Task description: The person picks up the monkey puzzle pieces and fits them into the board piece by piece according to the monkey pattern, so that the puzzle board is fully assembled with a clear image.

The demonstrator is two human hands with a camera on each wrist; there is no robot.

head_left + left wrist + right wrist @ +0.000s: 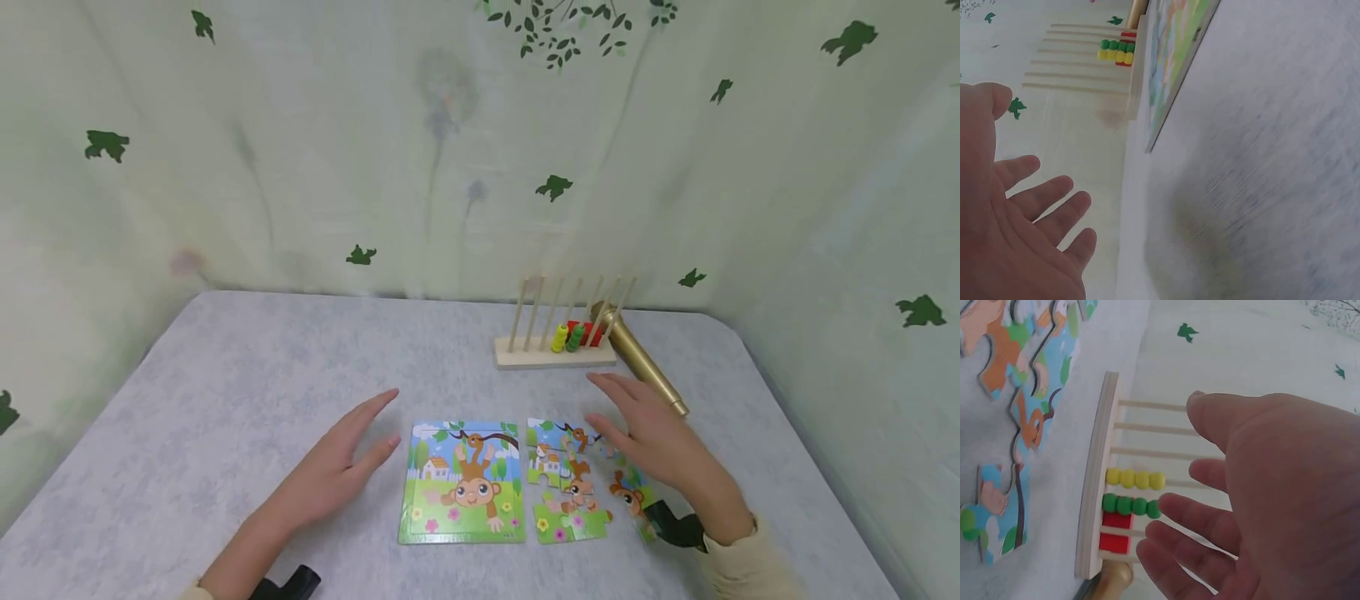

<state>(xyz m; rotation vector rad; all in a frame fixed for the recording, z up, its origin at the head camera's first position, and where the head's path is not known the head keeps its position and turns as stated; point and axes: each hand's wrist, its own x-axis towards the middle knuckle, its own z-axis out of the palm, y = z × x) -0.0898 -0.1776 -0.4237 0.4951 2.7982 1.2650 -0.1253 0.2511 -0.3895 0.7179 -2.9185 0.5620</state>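
My left hand (333, 471) hovers left of a square monkey puzzle board (461, 512), fingers extended and holding nothing. In the left wrist view, the fingers of that hand (1029, 219) are spread apart, away from the puzzle board (1175, 56). Over the right side of the loose puzzle pieces (573, 525) is my right hand (660, 433), also holding nothing. It partly hides the rightmost pieces (630, 496). Seen from the right wrist, relaxed fingers of the right hand (1260, 500) appear in front of a wooden peg rack (1094, 487).
Behind the puzzle stands the peg rack (555, 358) with yellow beads (559, 338) and green beads (575, 338) on two pegs. A red object (592, 333) sits behind them. A gold-coloured tube (645, 362) lies to the right. A patterned curtain (315, 167) hangs behind the table.
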